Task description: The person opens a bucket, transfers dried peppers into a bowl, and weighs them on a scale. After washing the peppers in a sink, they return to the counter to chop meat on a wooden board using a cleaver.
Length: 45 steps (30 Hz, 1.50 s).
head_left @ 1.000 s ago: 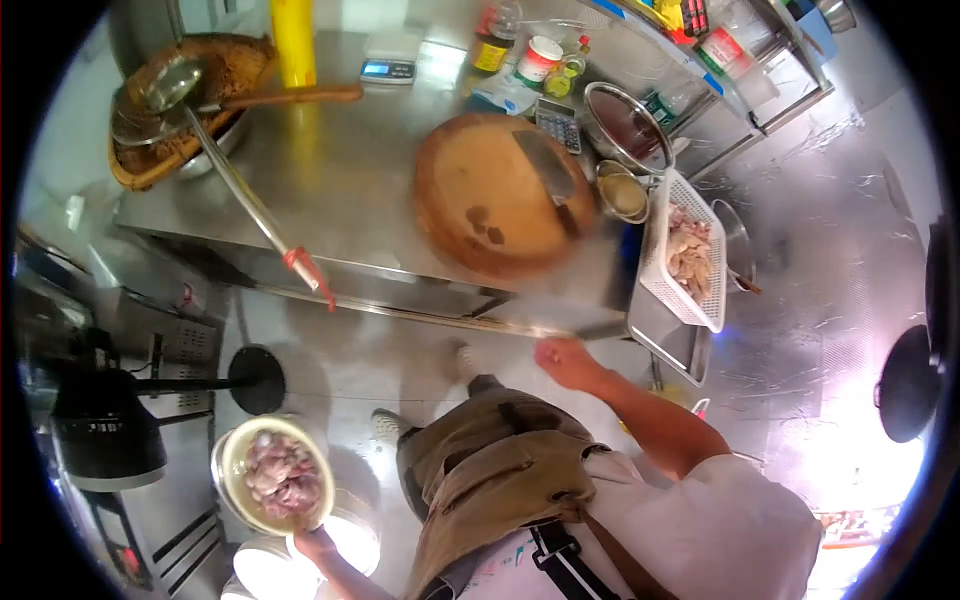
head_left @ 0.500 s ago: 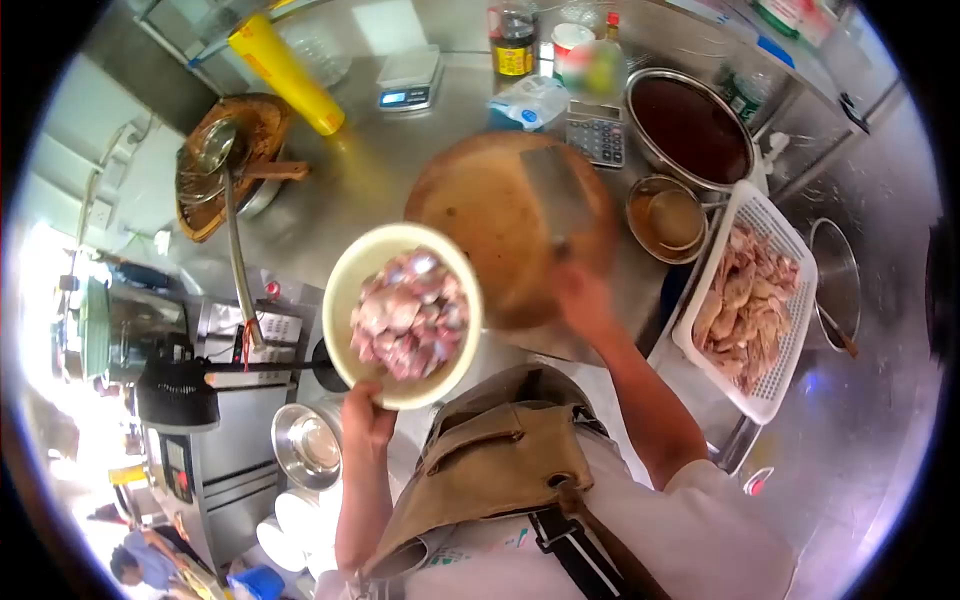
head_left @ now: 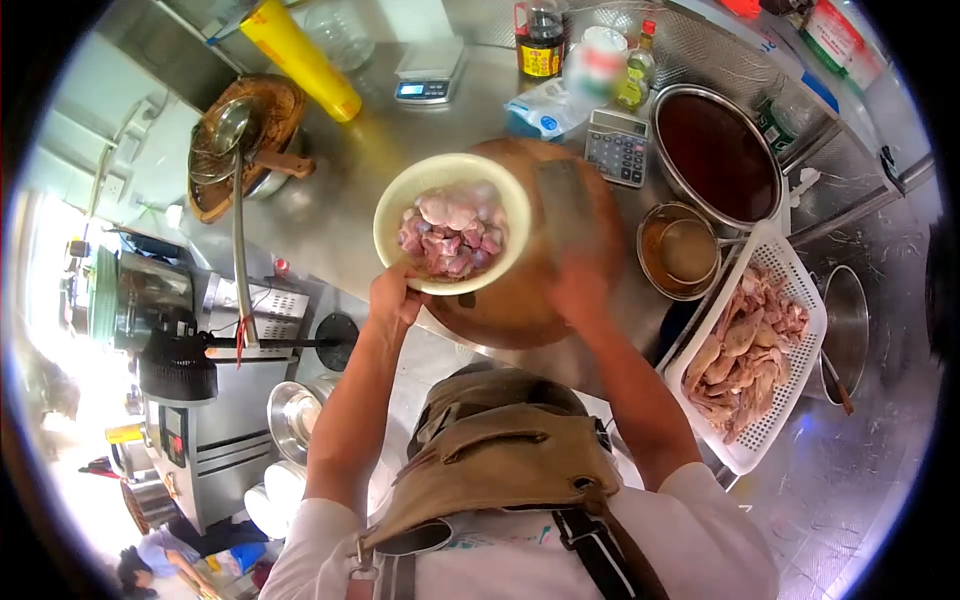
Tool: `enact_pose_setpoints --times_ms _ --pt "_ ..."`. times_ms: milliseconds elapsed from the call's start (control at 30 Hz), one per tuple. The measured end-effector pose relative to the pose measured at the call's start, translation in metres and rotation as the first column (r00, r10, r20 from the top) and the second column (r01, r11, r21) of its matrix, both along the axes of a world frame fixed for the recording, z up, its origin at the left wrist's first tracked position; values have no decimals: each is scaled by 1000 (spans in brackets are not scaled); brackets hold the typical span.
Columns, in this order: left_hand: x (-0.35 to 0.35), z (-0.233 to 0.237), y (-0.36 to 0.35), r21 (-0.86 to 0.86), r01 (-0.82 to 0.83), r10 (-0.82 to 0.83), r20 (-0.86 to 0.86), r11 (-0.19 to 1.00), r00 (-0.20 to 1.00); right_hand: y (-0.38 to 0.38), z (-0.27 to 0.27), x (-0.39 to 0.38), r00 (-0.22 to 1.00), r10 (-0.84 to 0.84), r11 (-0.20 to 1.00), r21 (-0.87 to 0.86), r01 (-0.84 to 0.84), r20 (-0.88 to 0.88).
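My left hand [head_left: 396, 297] grips the near rim of a cream plastic bowl [head_left: 395, 195]. Inside lie pink, glossy pieces of raw meat [head_left: 452, 235]. The bowl is over the left part of a round wooden chopping board [head_left: 520, 310] and hides some of it. On the board's right side, my right hand [head_left: 582, 290] is closed around the handle of a cleaver [head_left: 562, 195]. Motion smears this hand and the handle, while the broad grey blade points away from me over the board.
At right, a white perforated basket [head_left: 745, 455] holds raw poultry pieces [head_left: 745, 350]. Behind it stand a pot of dark red liquid [head_left: 715, 140] and a small metal bowl [head_left: 655, 255]. A calculator [head_left: 617, 150], scale [head_left: 425, 85] and yellow roll [head_left: 300, 60] lie farther back.
The bowl of meat has moved forward and right, from the board's near-left edge to over the board. My right hand stays on the cleaver. The whole view has shifted slightly.
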<state>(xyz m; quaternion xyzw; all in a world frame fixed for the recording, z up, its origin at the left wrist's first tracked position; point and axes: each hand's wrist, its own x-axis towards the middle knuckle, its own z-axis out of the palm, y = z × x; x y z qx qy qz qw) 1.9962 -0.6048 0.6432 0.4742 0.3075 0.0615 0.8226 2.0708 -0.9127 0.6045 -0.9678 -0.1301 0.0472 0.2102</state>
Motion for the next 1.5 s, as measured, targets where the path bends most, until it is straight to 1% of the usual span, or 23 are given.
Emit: enact_pose_setpoints --times_ms 33,133,267,400,500,533,600,667,700,767,833,933,1000,1033,1067,1100,1133,1167,1233,1333,1433,1467,1500 --pt "9 15 -6 -53 -51 51 5 997 999 0 -4 4 998 -19 1000 -6 19 -52" --pt "36 32 8 -132 -65 56 -71 989 996 -5 18 12 981 -79 995 42 88 -176" --pt "59 17 54 -210 43 -24 94 977 995 -13 70 1 970 -138 956 231 184 -199" --pt "54 13 98 -200 -148 147 -16 969 989 -8 89 -12 941 -228 907 297 299 -250" --pt "50 0 135 -106 -139 135 -49 985 990 9 105 -22 932 -240 888 326 324 -271" --pt "55 1 143 -257 -248 231 -94 934 968 11 100 -25 933 -238 871 365 328 -269" --pt "60 -24 165 -288 -248 248 -39 925 968 17 86 -31 936 -228 833 444 329 -267" --pt "62 -31 174 -297 -281 297 12 913 955 27 83 -35 895 -222 741 530 413 -386" --pt "60 -39 178 -236 -256 273 41 938 961 32 83 -36 872 -209 690 565 452 -443" --pt "52 -63 187 -104 -213 223 95 971 970 38 93 -36 821 -246 701 490 518 -516" --pt "47 -60 189 15 -193 192 60 981 980 44 97 -36 813 -240 713 472 519 -530" --pt "46 -63 174 83 -161 165 -51 984 985 45 96 -38 852 -176 702 544 460 -493" --pt "38 -65 169 263 -22 74 -188 964 979 44 96 -39 855 -154 661 592 462 -496" --pt "37 -62 169 420 108 20 -288 901 957 44 101 -39 855 -147 658 597 459 -497" --pt "37 -60 169 682 212 22 -317 700 948 41 100 -40 866 -141 675 593 438 -480" --pt "38 -51 167 865 288 89 -352 411 932 37 98 -42 877 -134 692 589 417 -462" --pt "52 3 139 974 112 174 -147 197 974 34 97 -43 887 -126 709 585 393 -444" --pt "63 32 125 997 -71 211 77 -36 974 34 100 -44 873 -133 689 589 422 -470" --pt "92 22 134 922 -86 -83 59 -378 995 36 110 -49 840 -137 649 593 476 -525" --pt "130 -21 168 948 174 -181 -226 -266 957 28 107 -54 823 -121 640 590 492 -555" --pt "152 -13 183 808 478 -78 -532 -343 843 16 106 -60 847 -98 637 621 457 -522" --pt "154 -12 180 803 454 -102 -526 -385 844 13 109 -62 828 -117 610 618 496 -549" --pt "152 10 169 795 432 -124 -524 -426 842 12 115 -62 805 -132 582 612 535 -578"
